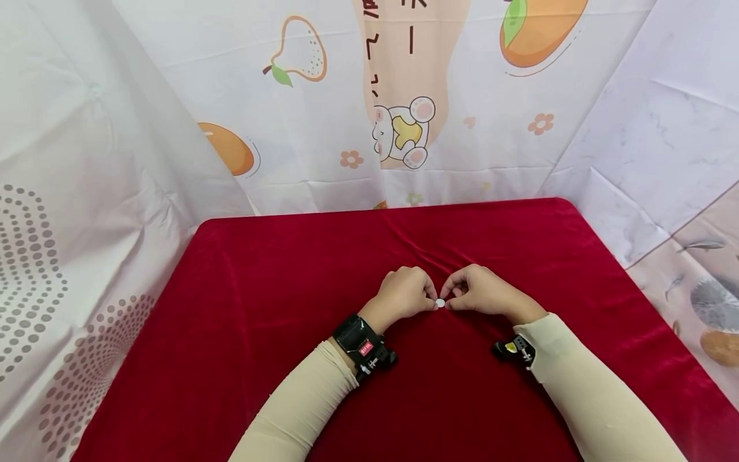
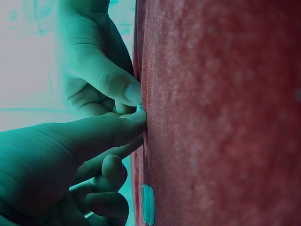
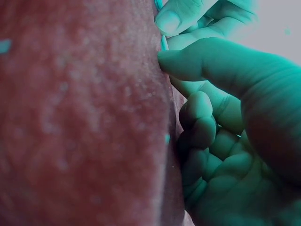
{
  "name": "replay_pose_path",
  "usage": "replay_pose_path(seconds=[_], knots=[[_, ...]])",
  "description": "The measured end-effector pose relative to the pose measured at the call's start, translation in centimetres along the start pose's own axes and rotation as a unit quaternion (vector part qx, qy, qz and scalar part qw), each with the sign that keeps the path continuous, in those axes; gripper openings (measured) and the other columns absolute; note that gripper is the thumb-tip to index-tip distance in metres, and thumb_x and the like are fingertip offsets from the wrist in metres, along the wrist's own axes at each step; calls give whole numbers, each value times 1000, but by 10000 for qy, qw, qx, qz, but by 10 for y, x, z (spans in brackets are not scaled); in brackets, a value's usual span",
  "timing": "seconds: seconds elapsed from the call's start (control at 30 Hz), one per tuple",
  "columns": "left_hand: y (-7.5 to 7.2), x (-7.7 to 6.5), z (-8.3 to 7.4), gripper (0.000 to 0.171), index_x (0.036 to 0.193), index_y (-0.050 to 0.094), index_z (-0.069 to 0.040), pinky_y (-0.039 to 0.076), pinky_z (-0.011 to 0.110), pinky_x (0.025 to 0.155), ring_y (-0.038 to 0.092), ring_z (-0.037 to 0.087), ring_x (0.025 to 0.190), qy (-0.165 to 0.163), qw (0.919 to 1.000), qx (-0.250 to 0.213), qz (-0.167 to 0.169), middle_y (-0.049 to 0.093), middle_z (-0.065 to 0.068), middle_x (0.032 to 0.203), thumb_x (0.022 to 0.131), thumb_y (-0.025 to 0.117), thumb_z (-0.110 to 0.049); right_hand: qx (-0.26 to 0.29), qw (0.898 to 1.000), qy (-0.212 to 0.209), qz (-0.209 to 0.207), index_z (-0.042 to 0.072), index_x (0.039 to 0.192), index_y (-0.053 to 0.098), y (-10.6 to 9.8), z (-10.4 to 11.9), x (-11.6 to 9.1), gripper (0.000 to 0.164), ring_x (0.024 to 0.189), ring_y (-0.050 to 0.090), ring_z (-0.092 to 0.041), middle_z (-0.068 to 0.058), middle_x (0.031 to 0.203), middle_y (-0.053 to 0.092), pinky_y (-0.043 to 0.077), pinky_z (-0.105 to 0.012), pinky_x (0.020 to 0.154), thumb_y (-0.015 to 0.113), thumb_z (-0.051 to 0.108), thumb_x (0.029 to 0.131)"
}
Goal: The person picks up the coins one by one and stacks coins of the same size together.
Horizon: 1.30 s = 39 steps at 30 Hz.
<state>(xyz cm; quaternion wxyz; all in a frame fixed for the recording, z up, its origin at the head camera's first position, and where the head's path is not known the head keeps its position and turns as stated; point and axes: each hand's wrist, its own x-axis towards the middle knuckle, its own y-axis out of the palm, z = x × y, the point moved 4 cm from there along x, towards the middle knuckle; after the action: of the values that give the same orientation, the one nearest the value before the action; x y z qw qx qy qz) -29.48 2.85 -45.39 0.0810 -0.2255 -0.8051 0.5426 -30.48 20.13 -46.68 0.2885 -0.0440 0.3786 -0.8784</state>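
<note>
A small white round disc (image 1: 441, 303) lies low over the red cloth, between the two hands. The left hand (image 1: 406, 292) pinches its left edge with thumb and forefinger; the right hand (image 1: 480, 290) does the same at the right edge. In the left wrist view, only a thin sliver of the disc (image 2: 139, 108) shows between the thumb tips, close to the cloth. The right wrist view also catches the disc edge-on (image 3: 164, 43), with the right hand's other fingers (image 3: 197, 110) curled below. Nearer the left hand, two thin discs (image 2: 148, 205) stand face to face at the cloth.
A red velvet cloth (image 1: 277, 282) covers the table, with a few creases behind the hands. White printed curtains (image 1: 323, 128) enclose the back and sides. Each wrist wears a black camera mount, the left one (image 1: 364, 346) close above the cloth.
</note>
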Motion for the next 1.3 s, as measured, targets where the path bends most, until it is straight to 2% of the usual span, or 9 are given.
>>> replay_pose_path(seconds=[0.5, 0.97, 1.3], knots=[[3, 2, -1, 12, 79, 80, -34, 48, 38, 84, 57, 3, 69, 12, 10000, 34, -56, 65, -22, 68, 88, 83, -40, -67, 10000, -71, -5, 27, 86, 78, 0, -2, 0, 18, 56, 46, -7, 5, 62, 56, 42, -23, 59, 81, 10, 81], [0, -1, 0, 9, 84, 81, -31, 47, 36, 81, 56, 4, 69, -41, 10000, 12, -4, 63, -17, 67, 89, 82, -38, -42, 10000, -83, 26, 26, 86, 78, 1, -3, 4, 19, 55, 45, -6, 5, 61, 55, 40, -22, 57, 80, 8, 81], [-4, -3, -1, 9, 88, 82, -30, 46, 34, 79, 57, 3, 69, 20, 10000, -57, -50, 64, -18, 70, 89, 82, -39, 59, 9999, -130, 46, 19, 91, 78, 0, -3, 1, 17, 57, 47, -7, 3, 64, 56, 42, -23, 58, 80, 6, 81]])
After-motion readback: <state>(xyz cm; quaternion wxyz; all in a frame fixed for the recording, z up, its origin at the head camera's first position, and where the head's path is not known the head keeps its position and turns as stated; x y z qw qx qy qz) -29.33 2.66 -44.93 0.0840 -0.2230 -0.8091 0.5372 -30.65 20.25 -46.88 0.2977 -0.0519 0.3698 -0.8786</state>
